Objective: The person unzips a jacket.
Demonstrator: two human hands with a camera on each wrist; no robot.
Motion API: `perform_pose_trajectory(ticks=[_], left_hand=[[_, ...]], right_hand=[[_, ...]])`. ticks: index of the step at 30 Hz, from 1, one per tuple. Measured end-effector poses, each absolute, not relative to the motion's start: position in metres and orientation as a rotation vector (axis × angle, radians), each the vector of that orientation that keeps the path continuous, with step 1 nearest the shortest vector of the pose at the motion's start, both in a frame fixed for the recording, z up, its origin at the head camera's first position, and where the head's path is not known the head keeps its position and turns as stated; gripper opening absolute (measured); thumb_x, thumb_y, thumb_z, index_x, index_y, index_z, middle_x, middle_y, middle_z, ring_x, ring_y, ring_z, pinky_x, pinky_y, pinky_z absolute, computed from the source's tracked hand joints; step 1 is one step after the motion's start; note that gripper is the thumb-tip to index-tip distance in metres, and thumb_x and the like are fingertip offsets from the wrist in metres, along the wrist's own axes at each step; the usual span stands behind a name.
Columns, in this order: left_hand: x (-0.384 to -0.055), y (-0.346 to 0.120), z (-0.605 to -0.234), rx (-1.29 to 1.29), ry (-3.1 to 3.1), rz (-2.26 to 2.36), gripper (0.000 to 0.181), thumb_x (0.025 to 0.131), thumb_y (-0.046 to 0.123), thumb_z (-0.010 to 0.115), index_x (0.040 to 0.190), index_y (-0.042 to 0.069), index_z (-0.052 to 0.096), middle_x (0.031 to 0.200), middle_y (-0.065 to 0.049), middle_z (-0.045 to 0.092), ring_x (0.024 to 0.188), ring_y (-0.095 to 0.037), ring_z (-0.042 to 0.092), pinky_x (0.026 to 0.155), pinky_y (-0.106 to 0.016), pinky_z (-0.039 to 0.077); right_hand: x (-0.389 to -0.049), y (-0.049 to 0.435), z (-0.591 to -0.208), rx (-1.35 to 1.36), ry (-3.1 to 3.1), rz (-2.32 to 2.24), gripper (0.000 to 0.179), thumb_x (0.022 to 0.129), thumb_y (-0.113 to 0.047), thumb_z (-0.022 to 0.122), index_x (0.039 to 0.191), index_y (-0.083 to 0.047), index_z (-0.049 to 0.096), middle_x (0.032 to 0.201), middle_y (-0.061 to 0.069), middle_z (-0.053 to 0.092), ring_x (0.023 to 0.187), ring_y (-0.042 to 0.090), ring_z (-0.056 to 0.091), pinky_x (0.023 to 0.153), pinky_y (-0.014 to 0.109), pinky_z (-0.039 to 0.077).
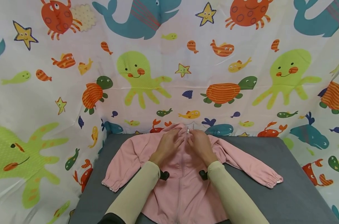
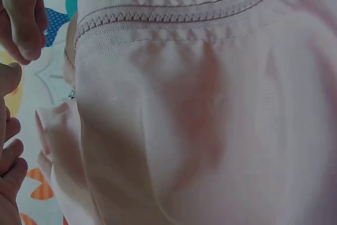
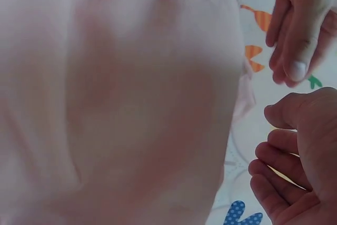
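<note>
A pink zip-up jacket (image 1: pixel 182 186) lies front up with its sleeves spread. A zipper (image 2: pixel 174 15) runs down its middle, with a small metal zip pull (image 1: pixel 187 131) at the collar end. My left hand (image 1: pixel 169 144) is over the upper front, left of the zipper. Opposite it, on the right side, is my right hand (image 1: pixel 199 143). Both wrist views show loosely bent fingers beyond the collar edge, with nothing between them. In the right wrist view, the right thumb (image 3: pixel 284 113) stands apart from its fingers, and the left thumb (image 3: pixel 300 59) points toward it.
The jacket lies on a grey surface (image 1: pixel 259 152). Around its back and sides hangs a white curtain (image 1: pixel 164 84) printed with sea animals. Beige sleeves (image 1: pixel 138 186) cover my forearms, and small black wrist mounts (image 1: pixel 164 175) sit close above the jacket.
</note>
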State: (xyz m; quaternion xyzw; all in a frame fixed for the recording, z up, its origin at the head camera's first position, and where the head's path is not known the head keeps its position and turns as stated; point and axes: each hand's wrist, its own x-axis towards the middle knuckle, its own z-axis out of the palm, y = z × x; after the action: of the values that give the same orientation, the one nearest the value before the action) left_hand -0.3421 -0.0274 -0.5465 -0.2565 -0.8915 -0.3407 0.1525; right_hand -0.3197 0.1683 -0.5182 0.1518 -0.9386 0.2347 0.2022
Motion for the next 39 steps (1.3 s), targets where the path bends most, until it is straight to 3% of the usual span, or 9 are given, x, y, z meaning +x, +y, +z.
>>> perform_pose_trajectory(ticks=[7,14,18,26,33,36,39], left_hand=[[-0.365,-0.02,-0.551,-0.783,-2.568,-0.945,0.047,0.103,0.018,0.077,0.147,0.006,0.064,0.148,-0.012,0.068,0.143,-0.03,0.062,0.122,-0.047,0.048],[-0.385,-0.015,-0.552,-0.87,-2.644,-0.816,0.047,0.104,0.014,0.074,0.148,0.001,0.065,0.149,-0.013,0.068,0.145,-0.033,0.059,0.127,-0.048,0.042],[-0.394,-0.013,-0.555,-0.917,-2.673,-0.716,0.045,0.104,0.014,0.073,0.147,0.002,0.065,0.147,-0.012,0.069,0.144,-0.032,0.059,0.127,-0.048,0.042],[-0.405,-0.007,-0.56,-0.874,-2.766,-0.591,0.015,0.107,0.018,0.068,0.117,0.009,0.075,0.12,-0.007,0.075,0.127,-0.031,0.062,0.115,-0.045,0.05],[-0.409,-0.004,-0.559,-0.77,-2.818,-0.656,0.026,0.106,0.017,0.066,0.127,0.005,0.075,0.133,-0.014,0.07,0.131,-0.033,0.06,0.119,-0.047,0.047],[-0.414,-0.002,-0.554,-0.773,-2.779,-0.797,0.022,0.103,0.013,0.066,0.121,0.005,0.077,0.122,-0.011,0.073,0.119,-0.031,0.065,0.11,-0.047,0.052],[-0.425,-0.003,-0.556,-0.781,-2.745,-1.015,0.014,0.101,0.01,0.062,0.098,0.006,0.076,0.095,-0.006,0.069,0.093,-0.024,0.065,0.087,-0.04,0.056]], right_hand=[[-0.338,0.162,-0.523,0.444,-2.609,0.653,0.018,0.095,-0.006,0.075,0.11,0.003,0.079,0.1,0.019,0.079,0.097,0.04,0.073,0.093,0.056,0.061],[-0.351,0.155,-0.533,0.392,-2.693,0.701,0.017,0.096,-0.006,0.076,0.109,0.005,0.08,0.098,0.02,0.078,0.096,0.04,0.072,0.096,0.055,0.06],[-0.355,0.153,-0.54,0.411,-2.683,0.683,0.008,0.095,-0.003,0.076,0.099,0.003,0.078,0.091,0.018,0.076,0.091,0.041,0.071,0.09,0.056,0.059],[-0.363,0.152,-0.555,0.405,-2.685,0.707,0.005,0.096,-0.004,0.075,0.094,-0.001,0.077,0.089,0.015,0.075,0.089,0.039,0.07,0.089,0.055,0.058],[-0.37,0.152,-0.558,0.413,-2.669,0.692,0.005,0.097,-0.007,0.076,0.097,-0.002,0.075,0.094,0.016,0.077,0.095,0.041,0.071,0.091,0.058,0.058],[-0.374,0.153,-0.558,0.398,-2.651,0.694,0.009,0.099,-0.009,0.074,0.105,-0.003,0.077,0.101,0.017,0.078,0.1,0.041,0.072,0.094,0.058,0.058],[-0.377,0.155,-0.556,0.385,-2.637,0.71,0.017,0.102,-0.013,0.073,0.115,-0.003,0.078,0.111,0.017,0.079,0.108,0.04,0.072,0.1,0.057,0.057]])
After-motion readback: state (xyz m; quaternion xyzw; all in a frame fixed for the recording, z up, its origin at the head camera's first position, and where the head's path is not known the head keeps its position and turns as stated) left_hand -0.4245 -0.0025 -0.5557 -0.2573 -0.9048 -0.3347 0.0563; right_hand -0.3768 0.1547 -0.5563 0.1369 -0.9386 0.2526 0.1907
